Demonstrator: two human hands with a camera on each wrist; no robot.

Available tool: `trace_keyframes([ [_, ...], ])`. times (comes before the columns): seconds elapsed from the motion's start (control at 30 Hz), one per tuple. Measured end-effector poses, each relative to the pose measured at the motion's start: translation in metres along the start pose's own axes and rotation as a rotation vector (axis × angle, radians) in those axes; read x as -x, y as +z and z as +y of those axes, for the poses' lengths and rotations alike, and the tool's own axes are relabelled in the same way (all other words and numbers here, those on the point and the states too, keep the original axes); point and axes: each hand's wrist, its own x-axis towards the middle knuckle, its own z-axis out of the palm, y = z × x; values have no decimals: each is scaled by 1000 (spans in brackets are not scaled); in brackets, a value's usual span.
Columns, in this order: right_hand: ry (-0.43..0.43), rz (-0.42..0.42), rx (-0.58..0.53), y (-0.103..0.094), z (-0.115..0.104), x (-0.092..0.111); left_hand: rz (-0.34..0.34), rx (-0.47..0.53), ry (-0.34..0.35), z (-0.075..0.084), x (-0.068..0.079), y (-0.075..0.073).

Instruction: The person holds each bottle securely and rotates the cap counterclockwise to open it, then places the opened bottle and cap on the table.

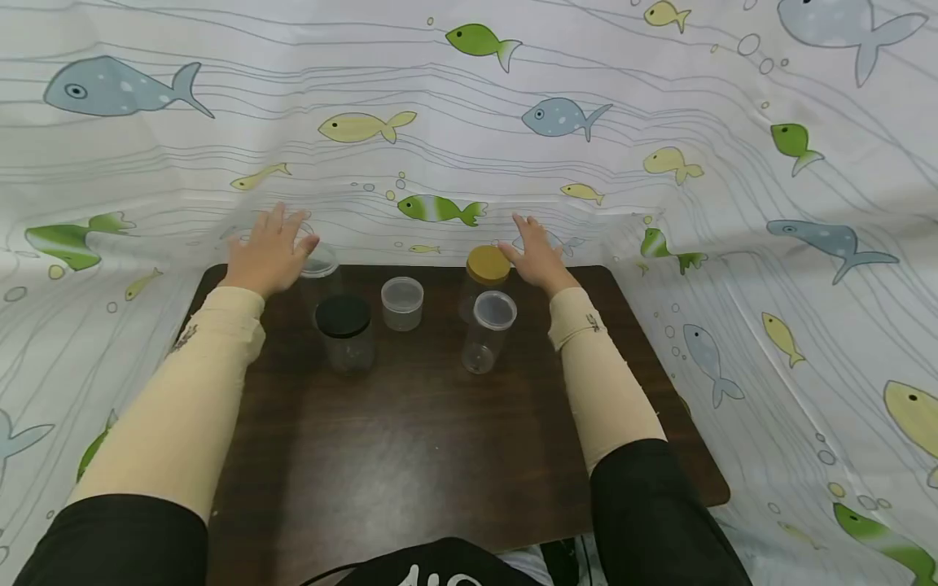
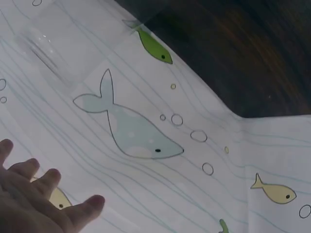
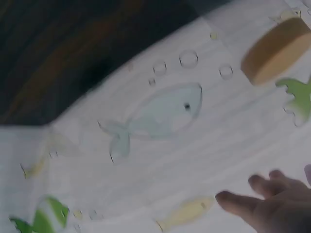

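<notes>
My left hand (image 1: 267, 254) is raised at the back left with its fingers spread, holding nothing. Just right of it stands a clear jar with a see-through lid (image 1: 320, 262), which the left wrist view shows apart from the fingertips (image 2: 95, 201). At the back right, my right hand (image 1: 541, 259) reaches out with straight, parted fingers and nothing in it. Beside its thumb is a clear jar with a yellow lid (image 1: 488, 264); the right wrist view has a gap between that lid (image 3: 277, 52) and the fingers (image 3: 238, 201).
A black-lidded clear jar (image 1: 344, 338), a small clear tub (image 1: 402, 305) and a tall clear jar with a translucent lid (image 1: 488, 330) stand on the dark wooden table (image 1: 410, 456). A fish-patterned sheet (image 1: 469, 89) hangs behind and around the table.
</notes>
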Motion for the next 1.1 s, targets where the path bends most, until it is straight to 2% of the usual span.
trace_keyframes([
  [0.07, -4, 6, -42, -2, -6, 7, 45, 11, 8, 1, 4, -1],
  [0.17, -29, 6, -71, -3, -11, 18, 173, 44, 41, 5, 10, -2],
  [0.3, -73, -26, -61, 4, -15, 33, 369, 84, 85, 12, 22, 4],
  [0.37, -78, -26, -34, 11, -17, 43, 425, 100, 101, 14, 28, 9],
  [0.43, -66, -10, -4, 19, -17, 55, 447, 110, 116, 17, 33, 12],
  [0.57, -61, 26, 4, 36, -16, 73, 440, 137, 136, 24, 39, 13],
  [0.77, -98, 41, -18, 62, -10, 82, 463, 165, 170, 37, 47, 13],
  [0.97, -180, 143, -97, 91, 0, 84, 512, 205, 242, 49, 59, 20],
  [1.1, -184, 238, -161, 113, 11, 92, 528, 241, 294, 57, 69, 31],
])
